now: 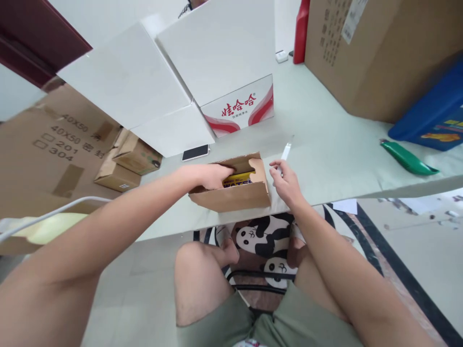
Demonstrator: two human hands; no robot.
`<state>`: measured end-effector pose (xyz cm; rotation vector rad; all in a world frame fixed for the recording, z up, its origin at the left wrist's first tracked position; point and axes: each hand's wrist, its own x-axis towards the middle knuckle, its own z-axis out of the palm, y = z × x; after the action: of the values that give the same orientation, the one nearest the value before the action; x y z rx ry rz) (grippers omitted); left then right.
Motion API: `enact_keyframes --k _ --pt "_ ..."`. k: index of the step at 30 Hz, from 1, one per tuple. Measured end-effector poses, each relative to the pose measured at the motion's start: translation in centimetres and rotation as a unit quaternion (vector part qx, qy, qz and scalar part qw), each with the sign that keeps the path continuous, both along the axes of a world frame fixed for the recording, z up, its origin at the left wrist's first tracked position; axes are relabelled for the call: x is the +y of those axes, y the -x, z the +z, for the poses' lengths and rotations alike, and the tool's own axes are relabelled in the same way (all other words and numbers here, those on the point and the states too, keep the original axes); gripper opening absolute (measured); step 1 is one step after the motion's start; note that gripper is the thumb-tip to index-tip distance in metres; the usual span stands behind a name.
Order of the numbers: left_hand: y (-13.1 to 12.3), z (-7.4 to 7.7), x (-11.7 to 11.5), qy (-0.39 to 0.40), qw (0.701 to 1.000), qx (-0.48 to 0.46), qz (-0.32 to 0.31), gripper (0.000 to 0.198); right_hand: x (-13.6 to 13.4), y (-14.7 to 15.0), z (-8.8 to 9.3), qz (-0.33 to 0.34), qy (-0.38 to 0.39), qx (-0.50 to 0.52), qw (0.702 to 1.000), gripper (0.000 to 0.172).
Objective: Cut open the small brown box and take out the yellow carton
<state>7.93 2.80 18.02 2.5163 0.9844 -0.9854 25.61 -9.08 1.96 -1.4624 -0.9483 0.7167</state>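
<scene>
A small open cardboard box (238, 200) sits near the front edge of the pale table, its top flaps raised. My left hand (214, 176) reaches into it from the left, and the fingers are mostly hidden inside. Beside that hand, a yellow package (238, 178) with dark lettering shows in the box. Just right of the box, my right hand (285, 182) is closed around a white utility knife (286, 152). The knife's thin blade sticks out at the top, pointing away from me and apart from the box.
White cartons (237, 108) stand behind the box, with a phone (196, 152) lying before them. At right are a large brown carton (361, 72), a blue container (434, 111) and a green pouch (408, 158). Brown cartons (68, 149) stand at left. The table's front edge runs above my knees.
</scene>
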Motion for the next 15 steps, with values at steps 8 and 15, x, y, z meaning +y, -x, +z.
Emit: enact_keyframes --k 8,15 --pt "-0.7 -3.4 -0.2 0.012 0.999 -0.046 -0.022 0.044 -0.5 -1.2 -1.3 0.227 -0.116 0.019 0.967 0.119" --pt "-1.8 -3.3 0.5 0.035 0.998 -0.057 0.018 0.036 0.4 -1.3 -2.0 0.293 -0.029 -0.114 0.949 0.152"
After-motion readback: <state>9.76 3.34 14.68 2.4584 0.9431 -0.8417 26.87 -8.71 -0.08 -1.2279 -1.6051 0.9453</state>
